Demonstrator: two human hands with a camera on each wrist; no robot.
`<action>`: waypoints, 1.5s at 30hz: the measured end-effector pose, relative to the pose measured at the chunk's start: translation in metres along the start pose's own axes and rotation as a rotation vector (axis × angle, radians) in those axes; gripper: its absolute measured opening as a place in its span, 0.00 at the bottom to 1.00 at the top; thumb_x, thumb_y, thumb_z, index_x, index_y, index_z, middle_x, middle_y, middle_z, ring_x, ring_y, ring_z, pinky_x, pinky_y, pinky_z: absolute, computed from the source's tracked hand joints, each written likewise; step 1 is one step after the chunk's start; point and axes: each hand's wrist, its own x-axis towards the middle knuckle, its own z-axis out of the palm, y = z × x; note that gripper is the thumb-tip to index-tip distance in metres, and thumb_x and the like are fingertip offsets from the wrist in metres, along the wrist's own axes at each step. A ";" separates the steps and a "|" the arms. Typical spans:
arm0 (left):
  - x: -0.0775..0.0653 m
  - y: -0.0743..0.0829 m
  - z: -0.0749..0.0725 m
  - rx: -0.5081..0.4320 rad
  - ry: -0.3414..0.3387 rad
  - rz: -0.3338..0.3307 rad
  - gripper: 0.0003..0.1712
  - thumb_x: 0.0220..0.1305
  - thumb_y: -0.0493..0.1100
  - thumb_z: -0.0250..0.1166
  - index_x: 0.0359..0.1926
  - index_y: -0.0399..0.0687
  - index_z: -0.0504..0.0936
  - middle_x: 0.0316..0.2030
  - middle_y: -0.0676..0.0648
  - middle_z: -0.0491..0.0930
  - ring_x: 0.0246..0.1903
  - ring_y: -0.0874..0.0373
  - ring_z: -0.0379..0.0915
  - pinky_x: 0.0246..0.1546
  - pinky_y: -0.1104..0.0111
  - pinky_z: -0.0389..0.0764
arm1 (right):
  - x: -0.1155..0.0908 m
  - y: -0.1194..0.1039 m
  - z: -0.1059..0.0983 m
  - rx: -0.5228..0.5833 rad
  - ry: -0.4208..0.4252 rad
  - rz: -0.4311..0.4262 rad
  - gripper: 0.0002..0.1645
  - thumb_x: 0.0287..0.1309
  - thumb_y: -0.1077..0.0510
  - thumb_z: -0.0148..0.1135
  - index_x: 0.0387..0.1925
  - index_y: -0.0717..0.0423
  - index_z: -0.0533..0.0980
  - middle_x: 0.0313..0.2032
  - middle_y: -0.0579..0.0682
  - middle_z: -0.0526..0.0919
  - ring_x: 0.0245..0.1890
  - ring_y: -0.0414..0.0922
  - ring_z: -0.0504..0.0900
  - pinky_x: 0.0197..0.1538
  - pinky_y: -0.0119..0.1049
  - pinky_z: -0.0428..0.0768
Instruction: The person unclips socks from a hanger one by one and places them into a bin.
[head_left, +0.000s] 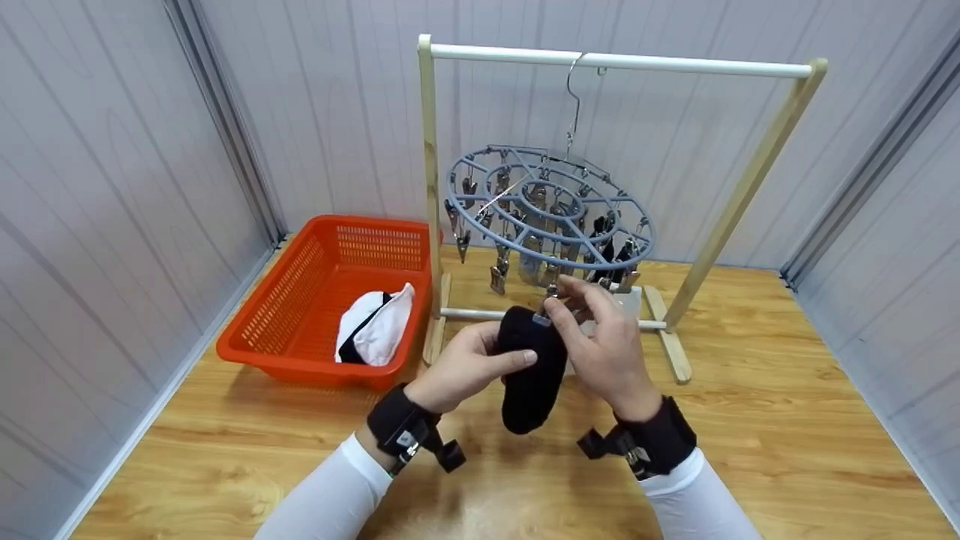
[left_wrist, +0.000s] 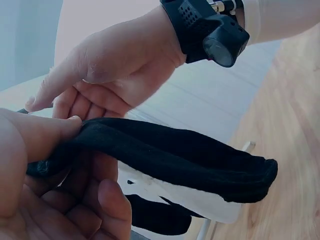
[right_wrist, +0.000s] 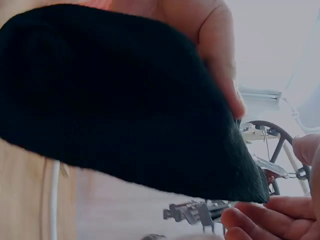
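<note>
A black sock (head_left: pixel 531 390) hangs down in front of the round clip hanger (head_left: pixel 480 225). My left hand (head_left: pixel 466 366) pinches its upper part, thumb on the near face and fingers behind. At the sock's top edge, a metal clip (head_left: pixel 541 319) overlaps the fabric. My right hand (head_left: pixel 606 349) holds this clip between thumb and fingers. Seen from the right wrist, the broad side of the sock (right_wrist: pixel 110 105) fills much of the view, with the right fingertips right at its edge. In the left wrist view the sock (left_wrist: pixel 180 155) runs sideways from the left hand.
The hanger hooks over the white bar (head_left: pixel 675 66) of a wooden rack, with several clips dangling and dark pieces clipped at its right. To the left stands an orange basket (head_left: pixel 259 330) holding a white-and-black cloth item (head_left: pixel 386 334). Grey panel walls surround the wooden table (head_left: pixel 787 420).
</note>
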 end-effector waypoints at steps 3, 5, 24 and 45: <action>0.000 0.000 0.000 0.002 -0.003 0.002 0.12 0.76 0.40 0.73 0.53 0.37 0.88 0.41 0.50 0.89 0.39 0.57 0.83 0.40 0.65 0.83 | 0.000 -0.001 0.001 0.063 -0.017 0.069 0.24 0.81 0.55 0.66 0.68 0.65 0.81 0.49 0.51 0.91 0.43 0.45 0.87 0.48 0.33 0.83; 0.000 0.000 0.001 0.005 -0.007 0.002 0.12 0.77 0.40 0.72 0.53 0.36 0.88 0.41 0.49 0.90 0.39 0.57 0.84 0.40 0.65 0.84 | 0.000 -0.001 0.001 0.101 -0.031 0.115 0.24 0.82 0.55 0.66 0.69 0.65 0.81 0.49 0.51 0.91 0.44 0.45 0.87 0.48 0.33 0.82; 0.001 -0.001 0.002 0.033 -0.012 -0.005 0.11 0.77 0.40 0.73 0.53 0.37 0.88 0.40 0.50 0.89 0.38 0.57 0.83 0.40 0.65 0.83 | 0.001 0.002 0.003 0.334 -0.008 0.250 0.14 0.81 0.60 0.65 0.58 0.67 0.84 0.45 0.57 0.89 0.42 0.45 0.86 0.47 0.33 0.82; -0.001 0.001 0.003 0.042 -0.007 -0.023 0.13 0.75 0.41 0.74 0.54 0.38 0.89 0.39 0.50 0.89 0.35 0.58 0.81 0.37 0.66 0.82 | 0.003 0.000 0.004 0.406 -0.030 0.301 0.18 0.82 0.58 0.65 0.63 0.65 0.85 0.54 0.59 0.90 0.50 0.47 0.87 0.53 0.34 0.85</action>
